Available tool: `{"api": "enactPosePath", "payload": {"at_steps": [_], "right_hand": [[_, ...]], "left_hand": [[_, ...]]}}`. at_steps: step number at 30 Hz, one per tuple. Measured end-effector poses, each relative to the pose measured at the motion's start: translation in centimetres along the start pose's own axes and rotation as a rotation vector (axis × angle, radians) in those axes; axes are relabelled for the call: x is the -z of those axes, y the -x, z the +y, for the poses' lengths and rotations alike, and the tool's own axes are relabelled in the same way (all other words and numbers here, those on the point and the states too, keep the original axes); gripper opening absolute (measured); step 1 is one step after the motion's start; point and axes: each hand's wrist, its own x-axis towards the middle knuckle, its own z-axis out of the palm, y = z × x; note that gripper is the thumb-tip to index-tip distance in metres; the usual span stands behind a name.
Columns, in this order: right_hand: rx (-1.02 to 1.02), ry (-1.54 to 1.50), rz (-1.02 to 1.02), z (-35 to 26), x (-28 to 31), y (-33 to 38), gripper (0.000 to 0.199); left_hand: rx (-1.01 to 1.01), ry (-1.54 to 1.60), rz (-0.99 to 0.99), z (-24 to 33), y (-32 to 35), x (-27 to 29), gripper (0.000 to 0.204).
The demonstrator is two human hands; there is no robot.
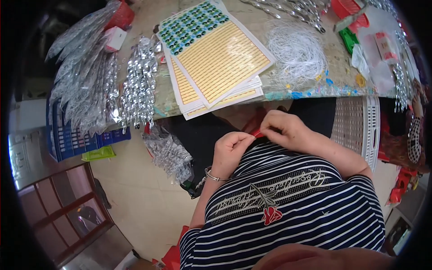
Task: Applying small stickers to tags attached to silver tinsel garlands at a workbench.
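Observation:
Both hands meet in front of my striped shirt, just below the table's near edge. My left hand (231,150), with a bracelet (214,176) at its wrist, has thumb and forefinger pinched together. Close on its right, my right hand (288,131) is closed with curled fingers. A small, thin red piece (258,133) shows between the two sets of fingertips, and both seem to grip it. Its kind is too small to make out, and the fingers hide part of it.
On the table lie printed sticker sheets (225,60), a heap of white string (298,53), silver twisted strands (140,81) and clear-wrapped bundles (83,85). Red baskets (350,13) stand at the back. A blue crate (67,141) is left below, a white crate (370,130) right.

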Motion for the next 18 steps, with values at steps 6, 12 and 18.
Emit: {"api": "enactPosePath", "payload": {"at_steps": [6, 12, 18], "right_hand": [[-0.071, -0.07, 0.002, -0.8, 1.2, 0.7, 0.004], [-0.393, -0.389, 0.149, -1.9, 4.0, 0.0, 0.006], [-0.347, -0.47, 0.106, -3.8, 4.2, -1.7, 0.007]], "left_hand": [[-0.179, -0.021, -0.054, 0.4, 0.1, 0.2, 0.006], [-0.171, 0.02, -0.019, -0.2, 0.3, 0.5, 0.007], [-0.255, 0.079, -0.064, -0.4, 0.7, 1.2, 0.014]]}}
